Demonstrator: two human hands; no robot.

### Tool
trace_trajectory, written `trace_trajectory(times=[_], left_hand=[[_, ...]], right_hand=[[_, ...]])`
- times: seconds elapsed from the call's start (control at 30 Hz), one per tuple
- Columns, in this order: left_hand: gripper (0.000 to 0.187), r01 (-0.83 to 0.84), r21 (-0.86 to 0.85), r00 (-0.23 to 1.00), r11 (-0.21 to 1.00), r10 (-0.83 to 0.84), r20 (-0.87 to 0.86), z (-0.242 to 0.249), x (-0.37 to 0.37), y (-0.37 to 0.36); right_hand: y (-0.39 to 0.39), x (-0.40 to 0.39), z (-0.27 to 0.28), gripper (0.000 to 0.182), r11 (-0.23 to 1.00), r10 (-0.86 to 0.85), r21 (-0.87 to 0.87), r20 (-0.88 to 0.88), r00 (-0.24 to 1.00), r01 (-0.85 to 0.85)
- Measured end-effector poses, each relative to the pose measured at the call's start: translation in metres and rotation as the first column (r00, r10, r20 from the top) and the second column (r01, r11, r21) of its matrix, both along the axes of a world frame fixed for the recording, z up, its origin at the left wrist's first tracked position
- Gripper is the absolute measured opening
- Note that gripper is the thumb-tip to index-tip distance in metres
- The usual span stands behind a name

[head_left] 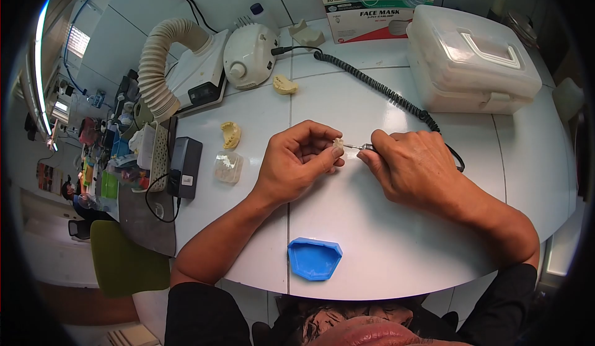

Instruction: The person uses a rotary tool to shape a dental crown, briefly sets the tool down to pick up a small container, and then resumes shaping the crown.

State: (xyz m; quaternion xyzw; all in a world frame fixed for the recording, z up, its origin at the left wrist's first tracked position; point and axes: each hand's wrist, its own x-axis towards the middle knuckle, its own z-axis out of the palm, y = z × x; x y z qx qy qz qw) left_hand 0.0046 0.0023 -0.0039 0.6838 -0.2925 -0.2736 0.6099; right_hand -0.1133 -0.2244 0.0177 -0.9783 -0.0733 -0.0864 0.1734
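My left hand [290,169] pinches a small off-white dental piece [338,142] between thumb and fingers, over the middle of the table. My right hand [421,166] grips a rotary handpiece [368,148], mostly hidden by my fingers. Its thin metal bur [353,146] points left and meets or nearly meets the piece; contact is too small to tell. From behind my right hand, a black coiled cord [384,84] runs back to a white control unit [249,54]. Close to my left forearm lie a yellowish dental cast [230,135] and a small clear box [228,167].
A blue tray-like mould [315,259] sits near the table's front edge. Another cast piece [285,85] lies by the control unit. A ribbed hose [158,61] arches at back left, beside a black power box [185,167]. Mask boxes [372,26] and a translucent case [474,67] stand behind.
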Motion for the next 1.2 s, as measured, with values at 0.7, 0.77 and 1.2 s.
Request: trace_trajectory(times=[0.7, 0.77, 1.2], left_hand=[[0.020, 0.030, -0.030, 0.999, 0.999, -0.031, -0.025, 0.0019, -0.0003, 0.0005], [0.022, 0.025, -0.019, 0.999, 1.000, -0.026, -0.039, 0.0022, -0.0016, -0.0004], [0.020, 0.034, -0.015, 0.999, 0.999, -0.034, -0.025, 0.0035, -0.0022, -0.0004]], right_hand=[[-0.0001, -0.0002, -0.0024, 0.042, 1.000, 0.008, -0.004, 0.014, 1.000, -0.008], [-0.0001, -0.0003, -0.0019, 0.042, 1.000, 0.004, 0.007, 0.011, 1.000, -0.004], [-0.0001, -0.0003, -0.0016, 0.042, 1.000, 0.010, -0.012, 0.006, 1.000, -0.010]])
